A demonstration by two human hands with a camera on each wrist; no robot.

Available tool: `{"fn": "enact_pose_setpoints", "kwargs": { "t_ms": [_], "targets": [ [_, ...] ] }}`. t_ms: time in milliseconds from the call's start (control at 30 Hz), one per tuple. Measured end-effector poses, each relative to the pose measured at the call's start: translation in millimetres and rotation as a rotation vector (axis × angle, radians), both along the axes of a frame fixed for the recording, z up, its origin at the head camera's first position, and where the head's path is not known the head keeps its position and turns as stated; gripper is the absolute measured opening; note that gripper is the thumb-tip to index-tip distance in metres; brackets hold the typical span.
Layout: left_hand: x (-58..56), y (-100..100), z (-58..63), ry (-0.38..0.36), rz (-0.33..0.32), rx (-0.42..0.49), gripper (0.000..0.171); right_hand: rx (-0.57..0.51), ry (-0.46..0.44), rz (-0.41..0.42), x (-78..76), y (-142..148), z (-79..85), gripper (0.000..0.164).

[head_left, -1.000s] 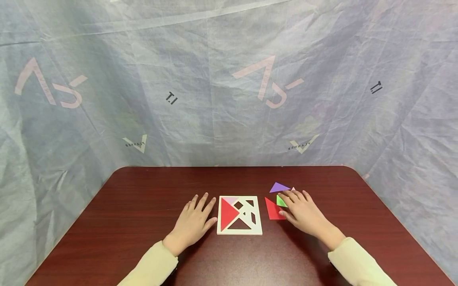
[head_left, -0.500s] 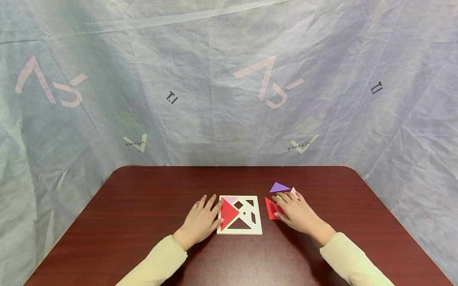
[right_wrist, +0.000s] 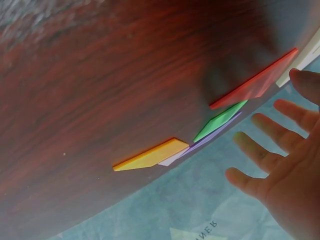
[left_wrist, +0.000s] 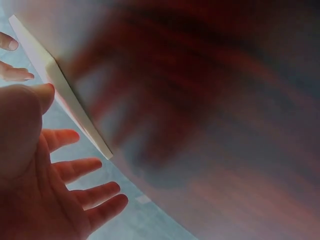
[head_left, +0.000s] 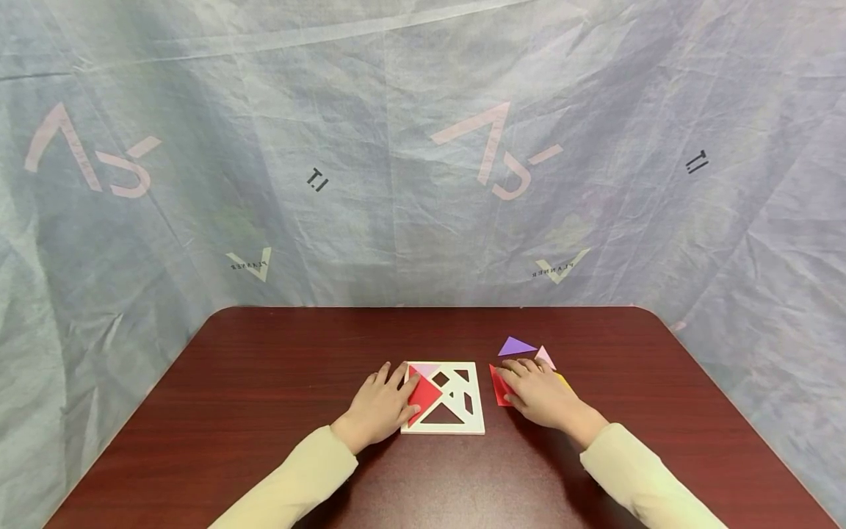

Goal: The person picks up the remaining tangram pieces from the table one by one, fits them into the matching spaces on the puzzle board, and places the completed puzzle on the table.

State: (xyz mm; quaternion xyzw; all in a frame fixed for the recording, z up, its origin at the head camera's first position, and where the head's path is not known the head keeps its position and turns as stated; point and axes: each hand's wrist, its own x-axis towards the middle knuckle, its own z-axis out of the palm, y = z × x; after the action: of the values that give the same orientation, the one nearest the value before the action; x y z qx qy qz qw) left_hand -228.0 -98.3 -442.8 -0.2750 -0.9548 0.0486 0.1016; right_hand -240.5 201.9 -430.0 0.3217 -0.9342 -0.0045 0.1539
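Observation:
A white tangram tray lies on the table with a large red triangle and a pale pink piece set in it. Several dark cut-outs show in its right and lower parts. My left hand reaches over the tray's left edge, fingers spread above the red triangle. Just right of the tray lies another red triangle, partly beneath my right hand. In the right wrist view that hand's fingers extend loosely, gripping nothing; a green piece and a yellow piece lie on the table below.
Behind my right hand lie a purple triangle and a small pink piece. The dark red wooden table ends at a grey printed cloth hanging at the back and sides.
My left hand has moved right, from beside the tray to over its left edge. The right hand has slid left over the red triangle, covering the green piece and uncovering the pink and yellow ones.

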Motion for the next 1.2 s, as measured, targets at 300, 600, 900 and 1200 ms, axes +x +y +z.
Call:
{"fn": "enact_pose_setpoints", "kwargs": {
  "t_ms": [300,600,900,1200],
  "targets": [
    [-4.3,3,-2.5,-0.009,0.003,-0.030,0.053,0.036,-0.088,-0.006,2.1,-1,0.2,0.044],
    [-3.5,1,2.5,-0.064,0.013,-0.037,0.053,0.045,-0.107,-0.007,2.8,-2,-1.5,0.044],
    [-2.2,0,9.7,-0.110,0.003,-0.022,0.052,0.069,-0.086,0.026,3.7,-2,-1.4,0.051],
    [-4.2,-2,12.5,-0.158,-0.010,-0.005,0.052,0.093,-0.207,0.003,3.7,-1,3.9,0.065]
  ]
}}
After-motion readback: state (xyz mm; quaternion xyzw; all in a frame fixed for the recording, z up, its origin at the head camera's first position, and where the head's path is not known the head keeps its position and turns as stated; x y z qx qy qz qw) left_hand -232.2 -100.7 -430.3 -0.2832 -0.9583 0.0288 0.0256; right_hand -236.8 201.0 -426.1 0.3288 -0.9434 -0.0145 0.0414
